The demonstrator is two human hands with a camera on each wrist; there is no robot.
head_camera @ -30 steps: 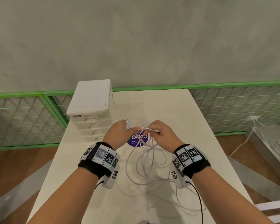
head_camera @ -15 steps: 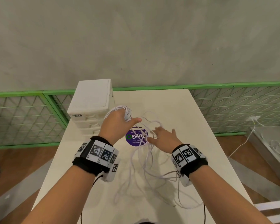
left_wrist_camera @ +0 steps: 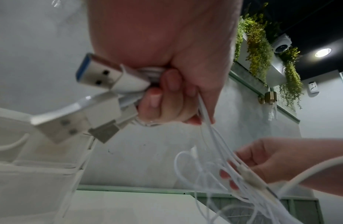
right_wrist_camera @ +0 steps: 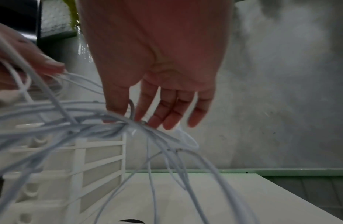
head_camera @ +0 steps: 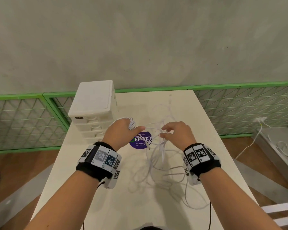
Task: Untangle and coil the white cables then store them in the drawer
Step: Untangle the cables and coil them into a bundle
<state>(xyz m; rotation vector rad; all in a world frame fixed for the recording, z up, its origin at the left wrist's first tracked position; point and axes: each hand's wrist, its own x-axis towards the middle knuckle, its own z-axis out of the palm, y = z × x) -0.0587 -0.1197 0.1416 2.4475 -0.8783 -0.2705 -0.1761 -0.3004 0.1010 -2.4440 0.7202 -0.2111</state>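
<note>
My left hand (head_camera: 121, 131) grips a bundle of white cable loops (head_camera: 132, 124) above the table, beside the drawer unit. In the left wrist view its curled fingers (left_wrist_camera: 167, 94) clamp the cords, and three USB plugs (left_wrist_camera: 97, 72) stick out past them. My right hand (head_camera: 175, 131) is a little to the right, with thumb and forefinger pinching strands that run across from the left hand. From the right hand's fingertips (right_wrist_camera: 145, 115) several strands hang down into a loose tangle (head_camera: 158, 163) on the table. The white drawer unit (head_camera: 93, 110) stands at the back left, all drawers closed.
The white table (head_camera: 106, 205) carries a round purple sticker (head_camera: 140, 141) under the hands. One cable end (head_camera: 170, 100) reaches toward the far edge. A green mesh fence (head_camera: 23, 122) runs behind and beside the table, below a grey wall. Wooden floor lies on both sides.
A second ago both hands met over the sticker. The right hand then spread flat and let go. Now it has risen and pinches strands again, further right; the left hand kept its bundle.
</note>
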